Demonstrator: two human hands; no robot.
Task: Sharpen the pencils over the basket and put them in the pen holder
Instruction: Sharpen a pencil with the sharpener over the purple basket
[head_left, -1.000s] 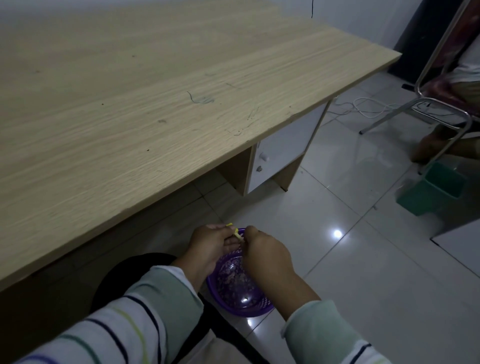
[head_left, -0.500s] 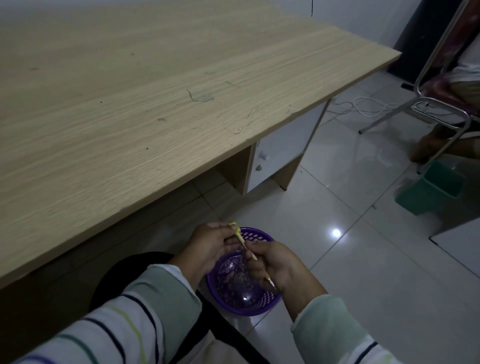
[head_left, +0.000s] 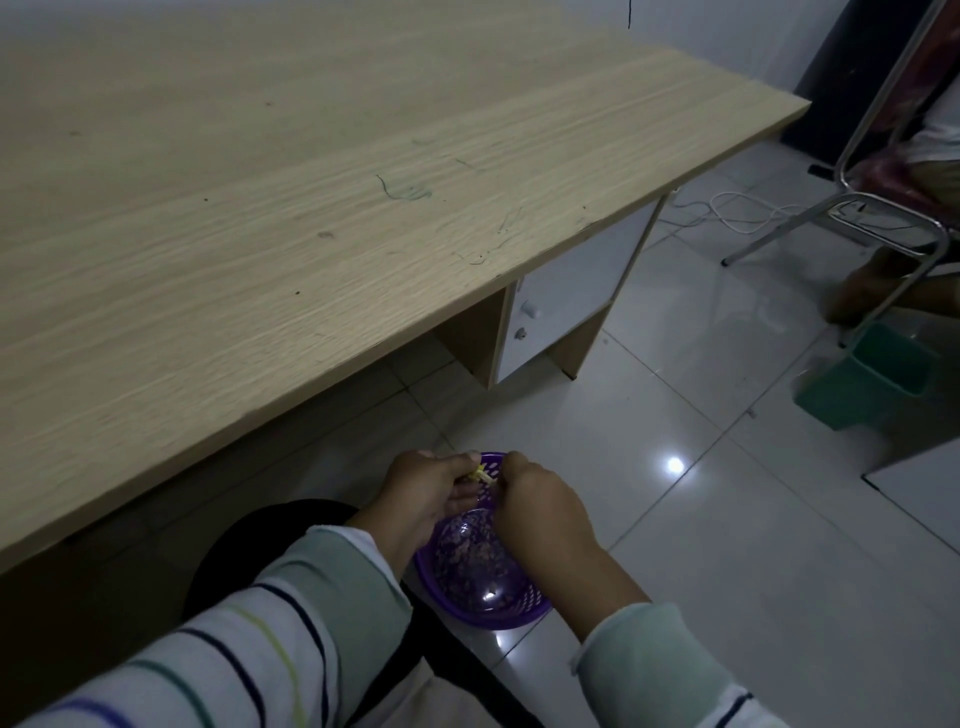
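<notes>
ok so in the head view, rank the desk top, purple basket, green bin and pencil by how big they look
1. desk top, by far the largest.
2 and 3. purple basket and green bin look about alike; the basket is nearer and partly covered, so unranked.
4. pencil, smallest, mostly hidden.

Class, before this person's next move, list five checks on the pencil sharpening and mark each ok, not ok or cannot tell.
1. Hands above basket: ok; left hand and right hand meet over the purple basket.
2. Pencil held: ok; both hands pinch the yellow pencil.
3. Tip sharp: cannot tell; fingers hide it.
4. Shavings caught: ok; shavings lie in the basket.
5. Route to pen holder: cannot tell; it is not in view.
</notes>
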